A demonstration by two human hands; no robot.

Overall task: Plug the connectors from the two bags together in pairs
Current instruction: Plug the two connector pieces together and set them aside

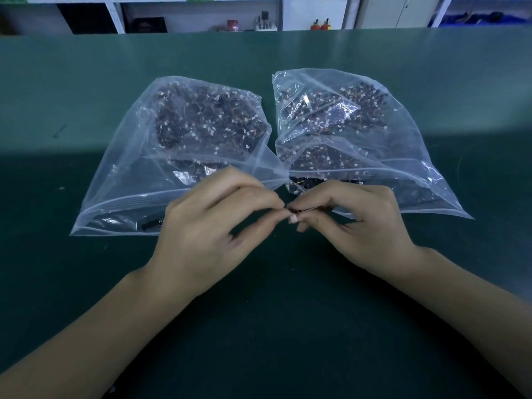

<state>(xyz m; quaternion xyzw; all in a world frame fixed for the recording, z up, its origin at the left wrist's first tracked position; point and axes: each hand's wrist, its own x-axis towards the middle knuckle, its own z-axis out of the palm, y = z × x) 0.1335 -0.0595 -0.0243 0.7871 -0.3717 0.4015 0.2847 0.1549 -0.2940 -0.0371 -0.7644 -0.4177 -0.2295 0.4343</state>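
— How is the scene lit?
— Dimly, with a bluish cast. A brighter band is seen across the green table [86, 82] toward 12 o'clock; the nearer half is shadowed.
— And sharpness?
— Glare is caught on the plastic bags [403, 168]. Edges are bowed by wide-angle distortion; the fingertips [276, 207] are slightly blurred.

Two bare forearms, no sleeves in view. Left hand [207, 226] and right hand [365, 226] — no gloves, rings, watch or wristband. Fingernails short, pale — one visible at right thumb tip.
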